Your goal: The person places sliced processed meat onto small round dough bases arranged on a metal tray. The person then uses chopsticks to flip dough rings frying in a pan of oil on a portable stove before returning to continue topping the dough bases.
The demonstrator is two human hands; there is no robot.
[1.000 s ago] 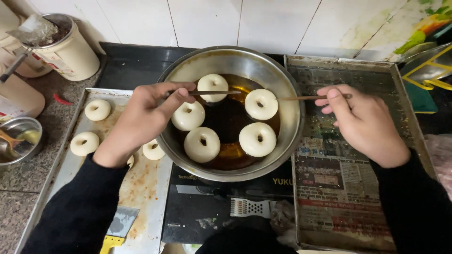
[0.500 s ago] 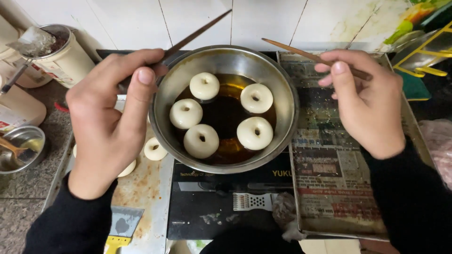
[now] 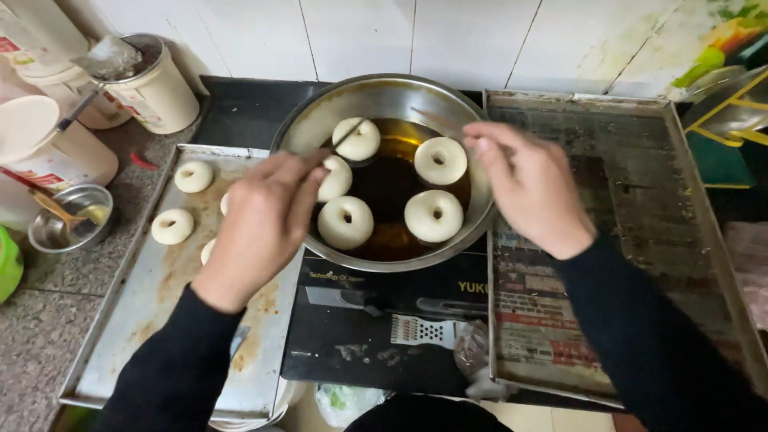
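A steel bowl (image 3: 384, 94) of dark oil holds several pale ring-shaped dough pieces (image 3: 433, 214). My left hand (image 3: 264, 220) is closed on a thin stick whose tip touches the far-left ring (image 3: 358, 139). My right hand (image 3: 528, 186) hovers over the bowl's right rim, gripping another stick (image 3: 436, 120) that points left over the oil. More raw rings (image 3: 194, 176) lie on the metal tray (image 3: 152, 320) at the left, partly hidden by my left hand.
A newspaper-lined metal tray (image 3: 640, 216) lies to the right of the bowl. A cream bucket (image 3: 156, 88), a small steel bowl with a spoon (image 3: 68, 224) and white containers (image 3: 44, 152) stand at the left. The black cooktop (image 3: 376, 320) sits under the bowl.
Both hands have come back down from above the bowl. The sticks, raised and pointing outward half a second ago, now reach into the bowl toward the rings.
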